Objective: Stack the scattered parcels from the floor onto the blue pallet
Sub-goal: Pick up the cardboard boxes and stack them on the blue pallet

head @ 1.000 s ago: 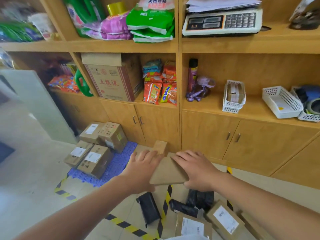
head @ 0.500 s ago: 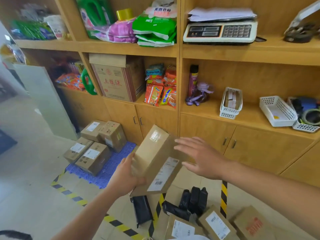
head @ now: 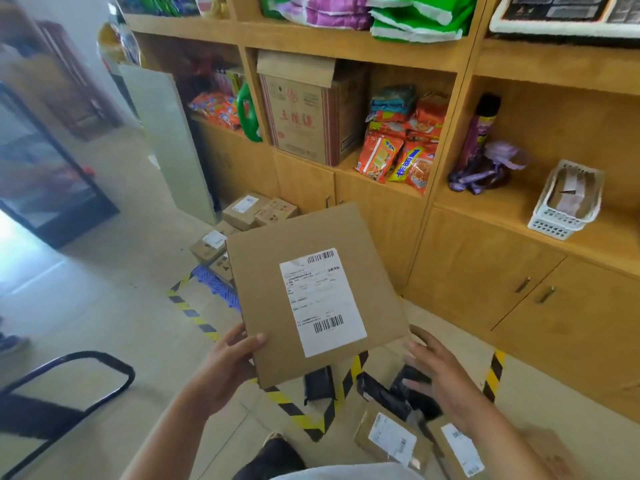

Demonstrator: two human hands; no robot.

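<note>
Cardboard parcel [head: 311, 233], flat with its label facing me, is pinched at its near corner by the left hand [head: 228, 368], thumb on top. The right hand [head: 440, 375] is spread and blurred, just beside the opposite corner; I can't tell if it touches. The blue pallet [head: 216, 284] lies beyond the left hand, half hidden.

Held parcel [head: 317, 292] before pallet [head: 216, 284]; more parcels [head: 393, 439] lie below right.
</note>
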